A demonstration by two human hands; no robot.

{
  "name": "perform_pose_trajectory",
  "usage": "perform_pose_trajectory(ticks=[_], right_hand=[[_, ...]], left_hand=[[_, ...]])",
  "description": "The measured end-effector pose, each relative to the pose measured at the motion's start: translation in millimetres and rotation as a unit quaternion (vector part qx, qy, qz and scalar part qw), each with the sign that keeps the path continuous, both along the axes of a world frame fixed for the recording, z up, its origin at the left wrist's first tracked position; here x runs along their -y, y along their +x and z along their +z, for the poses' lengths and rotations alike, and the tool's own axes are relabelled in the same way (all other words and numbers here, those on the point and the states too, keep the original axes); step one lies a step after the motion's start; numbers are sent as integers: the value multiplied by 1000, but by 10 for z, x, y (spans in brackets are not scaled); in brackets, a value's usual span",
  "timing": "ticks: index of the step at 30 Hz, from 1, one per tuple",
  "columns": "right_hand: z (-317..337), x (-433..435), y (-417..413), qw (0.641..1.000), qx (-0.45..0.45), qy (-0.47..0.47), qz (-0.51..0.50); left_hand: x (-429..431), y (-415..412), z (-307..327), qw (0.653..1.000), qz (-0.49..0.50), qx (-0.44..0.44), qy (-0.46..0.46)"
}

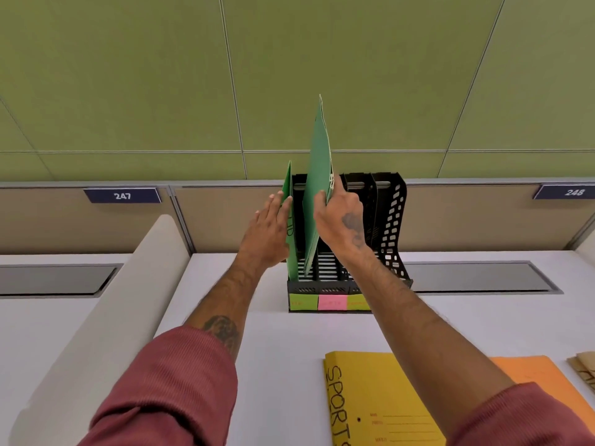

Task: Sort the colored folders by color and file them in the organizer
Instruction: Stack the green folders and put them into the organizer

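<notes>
Standing tilted in the black organizer (393, 220), the raised green folder (317, 188) has its lower edge down in what looks like the leftmost compartment, though the angle makes that hard to confirm. The right hand (341, 220) pinches its edge, thumb on the near face and fingers curled behind. Just beside it, a second green folder (291, 249) leans at the organizer's left wall, and the left hand (267, 233) presses it with straight fingers, gripping nothing. Coloured sticky labels (332, 302) front the base. Nearer on the white desk (273, 349) lie a yellow folder (386, 400) and an orange folder (541, 381).
</notes>
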State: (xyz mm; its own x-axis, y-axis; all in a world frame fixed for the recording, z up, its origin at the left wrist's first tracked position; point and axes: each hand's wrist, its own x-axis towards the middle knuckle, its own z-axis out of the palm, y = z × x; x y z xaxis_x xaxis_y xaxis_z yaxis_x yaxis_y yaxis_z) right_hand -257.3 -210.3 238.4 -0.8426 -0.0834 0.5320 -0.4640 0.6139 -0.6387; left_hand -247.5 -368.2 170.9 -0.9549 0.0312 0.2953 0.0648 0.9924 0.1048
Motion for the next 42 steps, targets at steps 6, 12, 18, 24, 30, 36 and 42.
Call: perform_pose_trajectory(ticks=[6, 12, 18, 24, 30, 36, 42], right_hand=[[-277, 168, -46, 999, 34, 35, 8], [-336, 286, -180, 997, 42, 64, 8], [-397, 311, -329, 993, 96, 69, 3], [-551, 370, -443, 982, 174, 72, 10], [-688, 404, -505, 977, 205, 64, 4], [-695, 384, -529, 974, 212, 74, 29], [-762, 207, -330, 955, 236, 175, 33]], left_hand=[[38, -26, -66, 1000, 8, -3, 3], [20, -58, -88, 1000, 8, -12, 12], [12, -67, -104, 999, 5, -21, 23], [16, -65, -112, 999, 2, -34, 24], [29, -93, -126, 999, -3, -38, 27], [41, -93, -129, 999, -6, -37, 27], [30, 55, -105, 1000, -22, -13, 2]])
